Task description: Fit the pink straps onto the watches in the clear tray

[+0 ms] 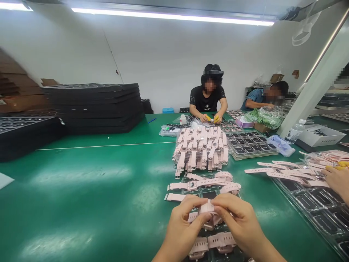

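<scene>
A: Head view, quick. Left hand (181,222) and right hand (238,218) meet low in the middle, fingers curled in, both pinching one pink watch (207,209) between thumbs and fingertips.

B: Where is it exactly?

A: Held just above a clear tray (209,193) on the green table (95,182), near the front edge. More pink watches lie in that tray, some below the hands, some just past them.

B: Anything else?

A: A pile of pink watches (201,149) further back, black tray stack (98,107) at left, a tray of dark watch faces (252,143) at right. One person in a black shirt (207,98) sits across; another's hand (336,180) comes in from the right edge by loose straps (283,171).

B: How to do this step well, you'd say?

A: My judgement: keep the grip on the case edges, not the face, hold the strap end steady with one thumb, and work low over the tray so a slip lands there.
</scene>
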Motion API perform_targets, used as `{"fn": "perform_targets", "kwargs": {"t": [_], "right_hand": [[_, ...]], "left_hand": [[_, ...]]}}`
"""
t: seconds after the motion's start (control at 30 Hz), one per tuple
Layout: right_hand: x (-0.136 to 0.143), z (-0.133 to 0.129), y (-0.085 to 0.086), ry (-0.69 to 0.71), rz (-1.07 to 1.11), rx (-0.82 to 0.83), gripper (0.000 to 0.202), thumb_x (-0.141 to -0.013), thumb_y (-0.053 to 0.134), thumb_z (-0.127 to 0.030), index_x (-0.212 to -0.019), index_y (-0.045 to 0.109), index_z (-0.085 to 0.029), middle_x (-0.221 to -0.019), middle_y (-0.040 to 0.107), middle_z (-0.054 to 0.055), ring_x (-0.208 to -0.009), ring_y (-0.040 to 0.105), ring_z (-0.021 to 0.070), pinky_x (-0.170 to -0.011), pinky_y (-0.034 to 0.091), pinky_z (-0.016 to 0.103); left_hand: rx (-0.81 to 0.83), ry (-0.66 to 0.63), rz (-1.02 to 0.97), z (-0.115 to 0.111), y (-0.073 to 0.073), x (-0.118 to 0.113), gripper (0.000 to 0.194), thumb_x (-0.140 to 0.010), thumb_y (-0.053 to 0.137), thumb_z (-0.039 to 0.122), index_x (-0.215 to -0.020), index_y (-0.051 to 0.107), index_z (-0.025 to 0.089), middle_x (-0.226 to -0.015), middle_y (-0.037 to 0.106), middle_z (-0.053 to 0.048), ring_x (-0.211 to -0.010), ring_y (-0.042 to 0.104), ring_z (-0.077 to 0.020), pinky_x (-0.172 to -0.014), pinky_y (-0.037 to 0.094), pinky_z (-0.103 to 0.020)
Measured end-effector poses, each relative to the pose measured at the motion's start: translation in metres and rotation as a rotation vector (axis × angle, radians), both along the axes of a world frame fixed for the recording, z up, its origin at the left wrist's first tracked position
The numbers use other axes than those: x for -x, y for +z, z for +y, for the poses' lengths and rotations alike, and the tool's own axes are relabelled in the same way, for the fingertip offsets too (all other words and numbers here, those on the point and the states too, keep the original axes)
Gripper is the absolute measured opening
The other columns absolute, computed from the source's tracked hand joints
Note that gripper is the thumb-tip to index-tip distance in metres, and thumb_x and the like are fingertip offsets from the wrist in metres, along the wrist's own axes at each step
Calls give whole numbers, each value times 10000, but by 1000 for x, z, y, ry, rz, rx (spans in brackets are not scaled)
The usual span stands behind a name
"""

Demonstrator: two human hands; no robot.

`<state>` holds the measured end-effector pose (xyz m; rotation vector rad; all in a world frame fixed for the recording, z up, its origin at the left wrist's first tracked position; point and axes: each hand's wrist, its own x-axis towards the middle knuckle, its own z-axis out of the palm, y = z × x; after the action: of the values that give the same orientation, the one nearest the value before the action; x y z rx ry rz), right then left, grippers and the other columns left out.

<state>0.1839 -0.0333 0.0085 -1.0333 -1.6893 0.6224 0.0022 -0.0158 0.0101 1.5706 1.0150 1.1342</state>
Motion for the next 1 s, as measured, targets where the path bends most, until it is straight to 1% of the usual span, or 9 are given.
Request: {"fn": "perform_targets", "kwargs": {"t": [0.07, 0.2, 0.33, 0.43, 0.57, 0.63, 0.77, 0.87, 1.0], "right_hand": [[0, 0, -1, -25, 30, -11, 186, -936, 569, -211, -970, 748, -246, -911, 761, 48, -825, 700, 192, -743, 555, 279], [1, 1, -1, 45, -36, 45, 187, -931, 574, -217, -904, 758, -237, -850, 763, 44, -786, 700, 191, -711, 555, 276], [1, 2, 1, -4, 6, 21, 187, -932, 570, -215, -923, 757, -231, -880, 766, 48, -808, 704, 190, -738, 561, 272], [0, 2, 1, 33, -49, 40, 204, -932, 566, -211, -894, 764, -238, -856, 770, 46, -785, 707, 194, -710, 565, 275], [0, 0, -4, -42, 32, 5, 162, -911, 613, -219, -917, 773, -245, -877, 780, 43, -787, 722, 189, -727, 580, 262], [0, -1, -6, -52, 64, -12, 145, -898, 641, -218, -934, 778, -249, -899, 786, 41, -806, 731, 187, -747, 585, 252], [0, 1, -6, 16, 8, 20, 139, -893, 646, -208, -920, 778, -242, -912, 794, 42, -843, 740, 190, -746, 584, 233], [-1, 2, -4, 65, -40, 62, 150, -908, 618, -204, -877, 763, -229, -901, 789, 43, -829, 731, 182, -736, 570, 225], [-2, 4, 0, 86, -80, 83, 175, -918, 578, -179, -852, 735, -218, -872, 771, 38, -793, 702, 164, -730, 535, 223]], "left_hand": [[-18, -21, 7, 1, 0, 0, 161, -785, 733, 300, -926, 787, 244, -883, 732, -54, -850, 684, -219, -781, 548, -285], [-52, 26, 9, 1, -2, 2, 162, -778, 739, 298, -921, 787, 239, -883, 727, -56, -840, 691, -222, -781, 549, -293], [-64, -14, 44, 0, -4, 3, 166, -797, 727, 255, -951, 788, 266, -905, 733, -44, -875, 688, -207, -800, 537, -268], [-84, -12, 54, 0, -4, 2, 169, -795, 726, 240, -951, 788, 266, -896, 727, -42, -866, 683, -206, -797, 532, -269], [-2, -64, 84, -3, 0, 0, 197, -780, 734, 226, -967, 786, 258, -922, 736, -51, -885, 681, -225, -830, 533, -300], [45, -74, 64, -4, 2, -2, 196, -775, 735, 231, -963, 785, 252, -935, 739, -52, -895, 679, -232, -855, 530, -318], [88, 11, 12, -3, 2, -3, 164, -769, 746, 312, -901, 789, 225, -873, 735, -55, -843, 679, -224, -802, 536, -304], [55, 50, 8, -1, -1, -2, 173, -760, 753, 337, -888, 789, 226, -859, 734, -51, -832, 682, -215, -774, 534, -283], [-28, -1, 71, 2, -3, 1, 159, -795, 723, 308, -928, 789, 250, -874, 726, -44, -843, 679, -207, -782, 533, -285]]}}
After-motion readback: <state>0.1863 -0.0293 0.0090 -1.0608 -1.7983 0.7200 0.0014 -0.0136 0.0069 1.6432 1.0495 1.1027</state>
